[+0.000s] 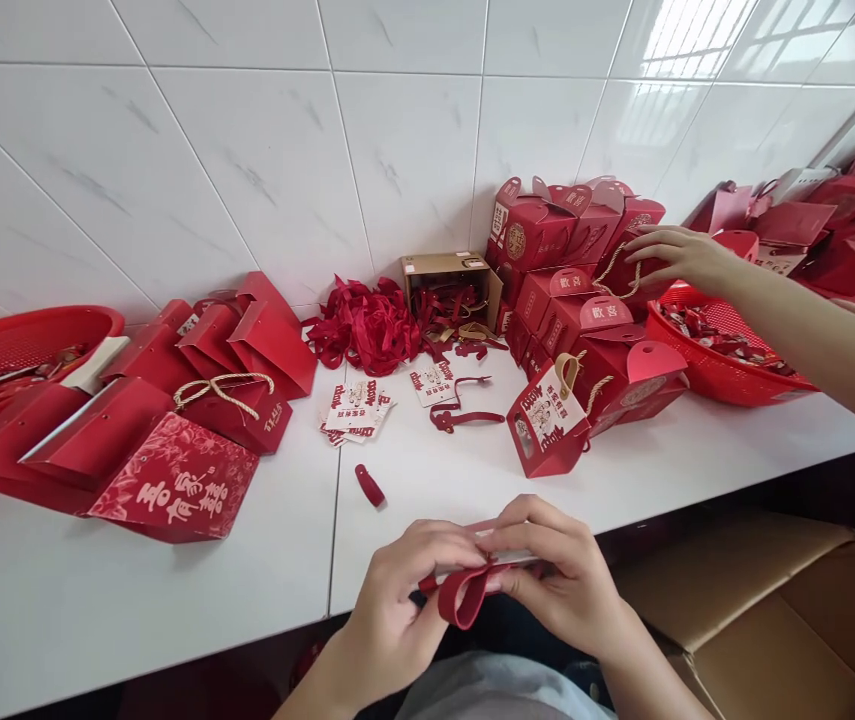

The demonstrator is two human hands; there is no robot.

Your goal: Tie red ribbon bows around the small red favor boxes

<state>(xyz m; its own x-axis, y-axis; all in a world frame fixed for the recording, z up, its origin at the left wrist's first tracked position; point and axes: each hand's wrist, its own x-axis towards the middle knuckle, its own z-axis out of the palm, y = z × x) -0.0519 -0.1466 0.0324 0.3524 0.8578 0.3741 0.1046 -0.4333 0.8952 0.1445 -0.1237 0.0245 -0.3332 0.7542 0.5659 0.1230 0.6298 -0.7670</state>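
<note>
My left hand [408, 595] and my right hand [558, 575] meet at the white counter's near edge, both closed in a pinch on a red ribbon [464, 592] that loops down between them. A thin pale strip shows between the fingertips; I cannot make out what it is. On the counter just beyond lie a small red ribbon piece [369, 484], a red ribbon bow [461, 410] and a little stack of printed tags [356, 410]. A red gift box [547, 425] with a rope handle stands ahead to the right.
Another person's hand [678, 255] reaches from the right onto stacked red gift boxes [569, 280]. Red baskets sit at right [712, 365] and far left [22, 335]. Flat red paper bags [172, 420] lie left; a ribbon heap [363, 325] and small carton [449, 275] against the tiled wall. A cardboard box [764, 610] stands below right.
</note>
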